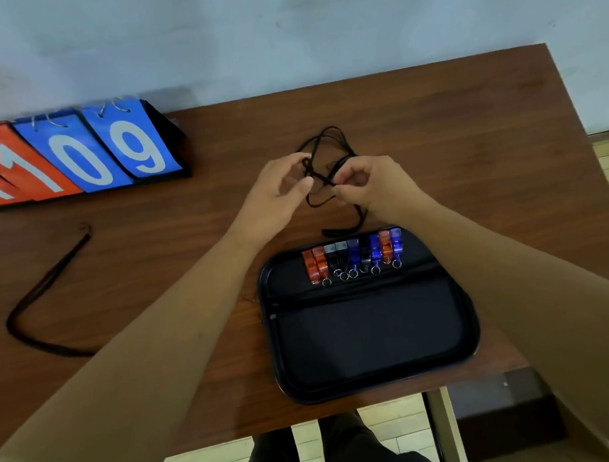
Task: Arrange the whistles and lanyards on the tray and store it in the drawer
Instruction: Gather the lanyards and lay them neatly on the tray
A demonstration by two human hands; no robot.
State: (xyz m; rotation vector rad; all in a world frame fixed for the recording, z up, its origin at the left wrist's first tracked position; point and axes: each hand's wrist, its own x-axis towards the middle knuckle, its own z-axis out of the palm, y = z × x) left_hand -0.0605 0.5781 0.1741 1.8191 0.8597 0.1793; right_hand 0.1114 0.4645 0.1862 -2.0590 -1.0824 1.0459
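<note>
**Fingerwork on the lanyard bundle (328,144), just past the tray (467,342)**

Head view: both hands meet over the middle of the table (434,127), just beyond the tray's far edge. The left hand (284,186) pinches a strand between thumb and forefinger. The right hand (369,184) has its fingers curled in and nips another strand close by. Holding two points so near each other suggests the person is teasing a knot or loop apart, so that single lanyards can be laid flat. The bundle is thin black cord, limp and matte. Its loops splay toward the table's far edge, and a frayed-looking tail hangs down toward the tray.

The whistles (353,254) stand in one tight row along the tray's far edge, touching side by side, in glossy translucent orange, black and blue plastic. Their small metal split rings all point toward the near edge, probably so that each ring stays reachable. The tray is a black rounded rectangle with a raised glossy rim, and it sits at the table's near right corner, slightly overhanging it. A dark line crosses it below the rings; I cannot tell whether that is cord. The broad near part looks free, presumably kept for the lanyards.

A second lanyard (43,290), a flat black strap bent into a V, lies near the table's left edge, well apart from the tray. A flip scoreboard (79,154) with orange and blue cards stands at the far left corner. No drawer is in view.
</note>
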